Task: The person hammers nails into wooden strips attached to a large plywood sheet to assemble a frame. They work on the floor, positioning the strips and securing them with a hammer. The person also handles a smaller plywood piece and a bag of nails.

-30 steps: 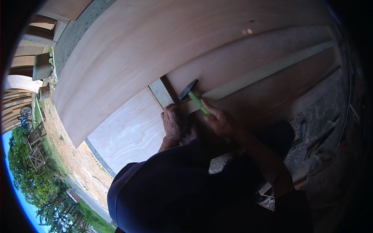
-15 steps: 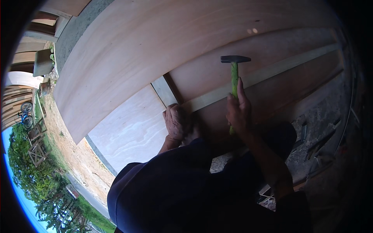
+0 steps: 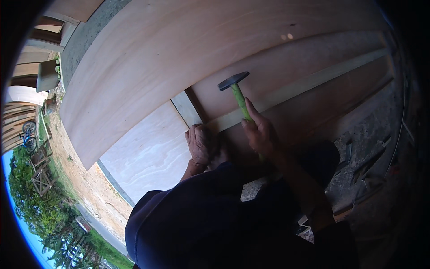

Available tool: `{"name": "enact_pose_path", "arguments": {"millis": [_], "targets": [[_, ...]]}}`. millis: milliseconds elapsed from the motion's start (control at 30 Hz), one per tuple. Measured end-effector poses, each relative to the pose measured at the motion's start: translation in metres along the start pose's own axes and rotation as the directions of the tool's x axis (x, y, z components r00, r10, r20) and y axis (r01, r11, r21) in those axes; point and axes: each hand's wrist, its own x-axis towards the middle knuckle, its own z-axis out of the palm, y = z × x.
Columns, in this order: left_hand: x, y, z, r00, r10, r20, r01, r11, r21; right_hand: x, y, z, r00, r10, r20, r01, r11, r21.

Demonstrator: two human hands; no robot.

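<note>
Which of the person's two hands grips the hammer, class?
The right hand, wrapped around the green-handled hammer. The left hand is apart from that tool, curled at the lower end of the short pale strip.

the right hand (image 3: 261, 133) grips a green-handled hammer (image 3: 239, 97), its dark head (image 3: 234, 80) at the far end. the left hand (image 3: 199, 144) is curled at the near end of a short pale strip (image 3: 187, 109); whether it pinches anything is hidden. a long pale strip (image 3: 309, 84) runs from beside the left hand past the right hand. a broad plywood sheet (image 3: 170, 54) lies beyond both hands, a whitish panel (image 3: 145, 150) left of them.
</note>
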Motion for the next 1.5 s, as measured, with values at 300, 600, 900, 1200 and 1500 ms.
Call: {"name": "enact_pose_path", "arguments": {"millis": [300, 600, 900, 1200, 1500], "targets": [[0.002, 0.003, -0.002, 1.000, -0.004, 0.014, 0.003, 1.000, 0.020, 0.002, -0.009, -0.004, 0.994, 0.062, -0.090, -0.056, 0.996, 0.065], [-0.002, 0.000, 0.000, 1.000, 0.021, 0.023, -0.022, 0.999, 0.030, -0.006, -0.001, 0.004, 0.997, 0.010, -0.073, -0.006, 0.998, 0.058], [0.001, 0.003, -0.001, 1.000, 0.022, 0.014, -0.022, 0.999, 0.028, -0.008, -0.009, 0.001, 0.997, 0.055, -0.054, -0.050, 0.995, 0.085], [0.000, -0.001, -0.001, 0.999, 0.012, 0.032, -0.012, 1.000, -0.001, -0.016, 0.000, 0.007, 0.995, 0.073, -0.061, -0.070, 0.997, 0.044], [0.011, 0.003, -0.023, 0.989, -0.146, -0.034, 0.132, 0.952, -0.276, -0.001, 0.022, -0.037, 0.920, -0.225, -0.320, 0.241, 0.970, 0.011]]}}
